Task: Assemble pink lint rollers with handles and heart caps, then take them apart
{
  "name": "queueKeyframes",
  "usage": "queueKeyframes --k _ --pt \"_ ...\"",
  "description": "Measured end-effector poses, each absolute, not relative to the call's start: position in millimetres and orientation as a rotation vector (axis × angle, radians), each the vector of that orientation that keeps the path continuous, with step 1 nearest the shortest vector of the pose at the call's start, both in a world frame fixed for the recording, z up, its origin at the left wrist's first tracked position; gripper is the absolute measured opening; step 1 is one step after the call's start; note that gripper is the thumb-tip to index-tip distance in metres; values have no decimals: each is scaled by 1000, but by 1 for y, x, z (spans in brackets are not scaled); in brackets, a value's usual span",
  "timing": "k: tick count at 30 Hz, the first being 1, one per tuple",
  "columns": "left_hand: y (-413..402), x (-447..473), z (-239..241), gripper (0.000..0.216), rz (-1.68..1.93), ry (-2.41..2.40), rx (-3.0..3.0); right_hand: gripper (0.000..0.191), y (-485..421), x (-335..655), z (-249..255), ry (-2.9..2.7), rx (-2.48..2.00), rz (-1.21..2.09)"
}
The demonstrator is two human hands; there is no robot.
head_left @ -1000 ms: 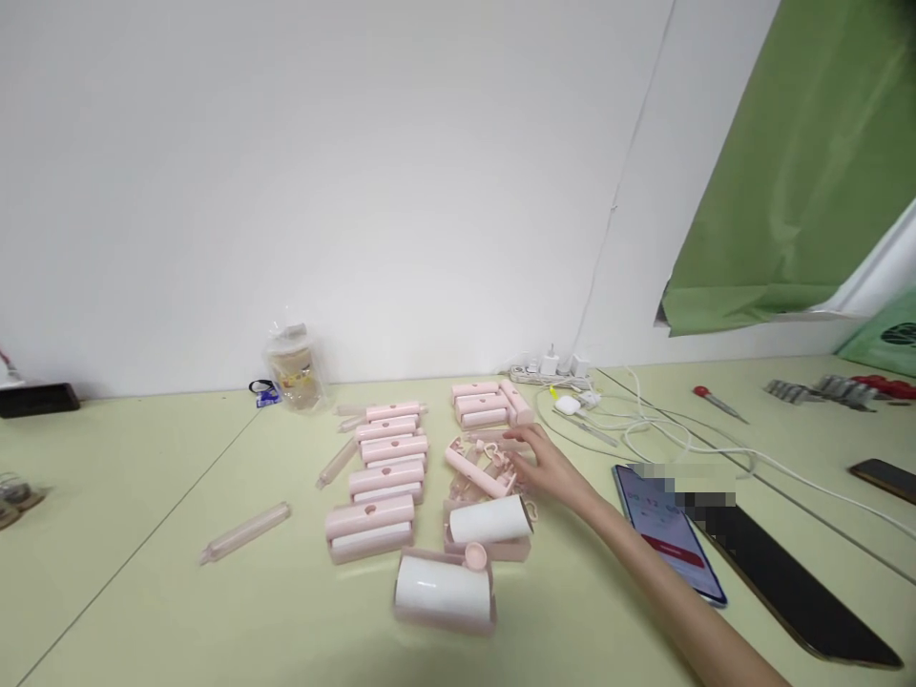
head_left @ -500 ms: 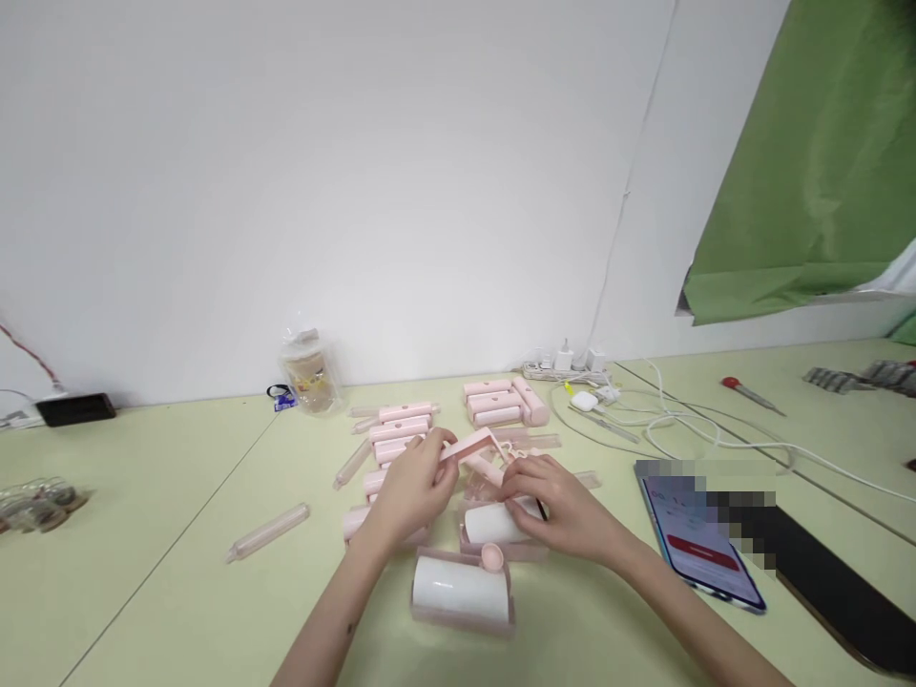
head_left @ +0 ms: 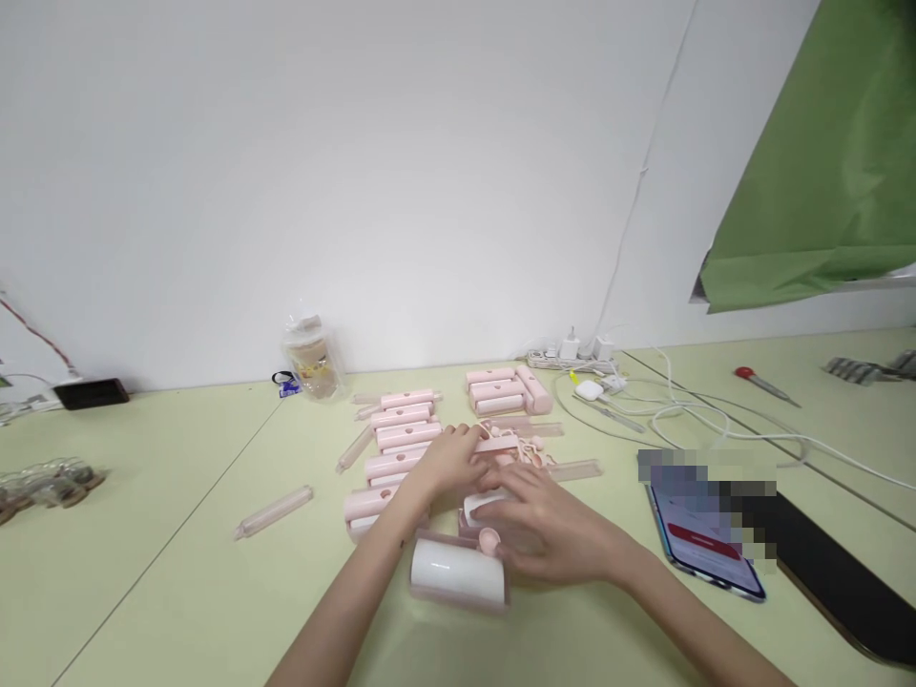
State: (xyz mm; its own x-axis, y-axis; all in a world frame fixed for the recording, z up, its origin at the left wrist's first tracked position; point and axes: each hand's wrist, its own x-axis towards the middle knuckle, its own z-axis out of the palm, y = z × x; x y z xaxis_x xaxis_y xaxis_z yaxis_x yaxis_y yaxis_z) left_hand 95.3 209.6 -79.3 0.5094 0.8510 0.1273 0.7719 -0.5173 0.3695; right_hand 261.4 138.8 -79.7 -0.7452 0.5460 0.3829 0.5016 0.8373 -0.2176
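Note:
My left hand (head_left: 458, 463) is closed at one end of a long pink cover piece (head_left: 499, 444), low over a pile of small pink parts (head_left: 533, 448). Its fingertips are partly hidden. Slightly blurred, my right hand (head_left: 554, 525) has its fingers apart and curved over a white roll in a pinkish holder (head_left: 476, 510), covering much of it. Near its thumb is a round pink cap (head_left: 489, 542). Closest to me lies another white roll (head_left: 458, 571) in a clear pinkish holder, resembling a lint roller.
Several pink roller units (head_left: 405, 434) line up left of my hands. More pink units (head_left: 501, 391) sit behind. A clear pink handle (head_left: 274, 511) lies at left. Phone (head_left: 701, 534), black slab (head_left: 822, 563), white cables (head_left: 673, 415) and a red-handled tool (head_left: 765, 384) are at right.
The pink cover piece has come down from its raised, tilted position to the pile. My right hand has left it and moved toward me, over the white roll. The view has shifted slightly.

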Motion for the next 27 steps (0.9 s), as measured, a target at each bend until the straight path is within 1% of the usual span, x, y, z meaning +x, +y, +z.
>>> queueKeyframes --k 5,8,11,12,14,16,17,20,22,23,27 --pt "172 81 -65 31 661 1362 2485 17 136 248 -89 -2574 -694 20" --pt "143 62 -59 28 831 1186 2361 13 140 256 -83 -2410 -686 155" --pt "116 43 -62 24 787 1154 2291 15 151 276 -74 -2093 -939 311" --pt "109 39 -65 28 757 1175 2289 17 157 285 -74 -1985 -1085 332" --pt "99 33 -74 44 707 1206 2303 22 172 302 -79 -1837 -1368 327" --pt "92 30 -84 57 664 1218 2316 23 188 317 -92 -1817 -1492 329" --pt "90 29 -90 59 646 1232 2315 23 195 323 -99 -1825 -1515 344" --pt "83 28 -104 54 669 1348 2264 31 208 333 -117 -1856 -1519 399" --pt "78 27 -113 54 734 1408 2194 39 207 332 -117 -1866 -1497 395" --pt "75 26 -117 54 774 1419 2148 39 204 329 -113 -1877 -1478 385" --pt "61 28 -138 54 984 1461 1901 23 167 304 -90 -1968 -1323 420"
